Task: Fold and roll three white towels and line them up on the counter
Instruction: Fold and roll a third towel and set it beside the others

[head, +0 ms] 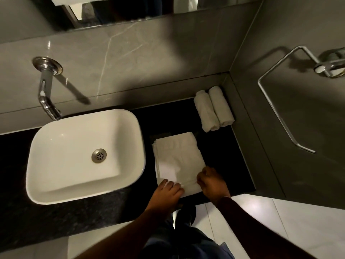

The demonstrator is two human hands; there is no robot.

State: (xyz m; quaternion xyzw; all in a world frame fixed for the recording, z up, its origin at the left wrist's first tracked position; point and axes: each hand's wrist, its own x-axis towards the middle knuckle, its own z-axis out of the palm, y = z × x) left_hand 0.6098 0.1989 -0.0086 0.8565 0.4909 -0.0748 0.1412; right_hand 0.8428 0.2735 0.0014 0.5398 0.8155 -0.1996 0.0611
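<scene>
A folded white towel point(178, 157) lies flat on the black counter point(220, 150), right of the basin. My left hand point(166, 195) presses on its near left corner, fingers spread over the edge. At the towel's near right edge, my right hand point(211, 183) has its fingers curled around the cloth. Two rolled white towels point(212, 109) lie side by side, touching, in the back right corner of the counter against the wall.
A white rectangular basin point(46, 176) with a metal drain sits on the counter at left, under a wall-mounted chrome tap point(45, 96). A chrome towel bar point(276, 101) hangs on the right wall. A mirror point(121, 8) runs along the top. White floor tiles show below.
</scene>
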